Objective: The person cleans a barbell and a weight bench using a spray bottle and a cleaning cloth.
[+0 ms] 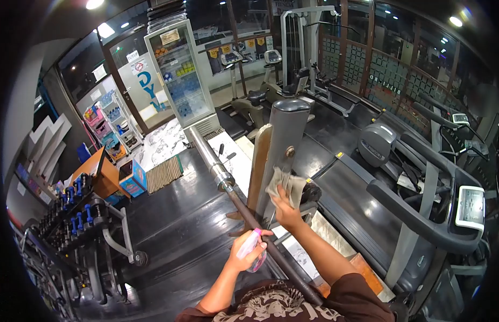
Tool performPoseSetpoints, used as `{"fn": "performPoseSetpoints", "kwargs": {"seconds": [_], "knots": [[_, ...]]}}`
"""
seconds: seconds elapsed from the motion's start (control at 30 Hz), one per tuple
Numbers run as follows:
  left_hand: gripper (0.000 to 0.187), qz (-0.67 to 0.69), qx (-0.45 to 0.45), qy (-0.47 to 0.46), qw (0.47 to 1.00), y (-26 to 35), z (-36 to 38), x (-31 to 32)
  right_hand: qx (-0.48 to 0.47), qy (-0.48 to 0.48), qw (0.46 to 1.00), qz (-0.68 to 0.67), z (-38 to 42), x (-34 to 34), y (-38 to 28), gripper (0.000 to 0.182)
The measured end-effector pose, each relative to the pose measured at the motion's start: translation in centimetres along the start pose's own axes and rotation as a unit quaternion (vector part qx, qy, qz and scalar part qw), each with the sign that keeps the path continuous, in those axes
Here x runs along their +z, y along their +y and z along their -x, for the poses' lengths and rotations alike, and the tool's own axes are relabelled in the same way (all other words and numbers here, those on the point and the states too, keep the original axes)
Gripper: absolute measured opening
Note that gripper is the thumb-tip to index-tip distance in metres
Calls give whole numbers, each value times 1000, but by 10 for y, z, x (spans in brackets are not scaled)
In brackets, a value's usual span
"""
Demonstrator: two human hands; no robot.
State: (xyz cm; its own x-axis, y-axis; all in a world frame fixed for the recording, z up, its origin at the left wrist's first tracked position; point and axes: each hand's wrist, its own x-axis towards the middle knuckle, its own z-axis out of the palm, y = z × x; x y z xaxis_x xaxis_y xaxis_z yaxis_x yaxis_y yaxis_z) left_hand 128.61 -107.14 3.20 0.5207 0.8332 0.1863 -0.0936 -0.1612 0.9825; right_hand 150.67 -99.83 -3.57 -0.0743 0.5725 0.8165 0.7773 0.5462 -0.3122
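Observation:
My right hand (286, 208) presses a pale cloth (286, 186) against the side of a grey upright post (286, 139). Lower and to the left, my left hand (246, 250) is wrapped round a small pink and clear bottle (249, 244), beside a metal barbell (247, 212). The barbell slants from the upper left, with its thick silver sleeve (209, 155), down past my left hand to the lower right. A worn wooden board (259, 169) stands along the post's left side.
A treadmill (351, 198) stands to the right, with its console (469, 208) at the far right. Dumbbells on a rack (80, 225) are at the left. A glass-door fridge (182, 80), an orange desk (99, 174) and a cable machine (311, 48) stand further back.

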Motion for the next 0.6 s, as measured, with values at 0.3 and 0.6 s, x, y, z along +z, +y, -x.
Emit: {"fn": "performPoseSetpoints", "kwargs": {"seconds": [0.3, 0.6], "knots": [[13, 28, -22, -6, 999, 9, 3, 2, 433, 107, 872, -200, 33, -41, 52, 38], [12, 22, -32, -7, 999, 10, 0, 0, 116, 84, 988, -54, -25, 3, -22, 59]]}}
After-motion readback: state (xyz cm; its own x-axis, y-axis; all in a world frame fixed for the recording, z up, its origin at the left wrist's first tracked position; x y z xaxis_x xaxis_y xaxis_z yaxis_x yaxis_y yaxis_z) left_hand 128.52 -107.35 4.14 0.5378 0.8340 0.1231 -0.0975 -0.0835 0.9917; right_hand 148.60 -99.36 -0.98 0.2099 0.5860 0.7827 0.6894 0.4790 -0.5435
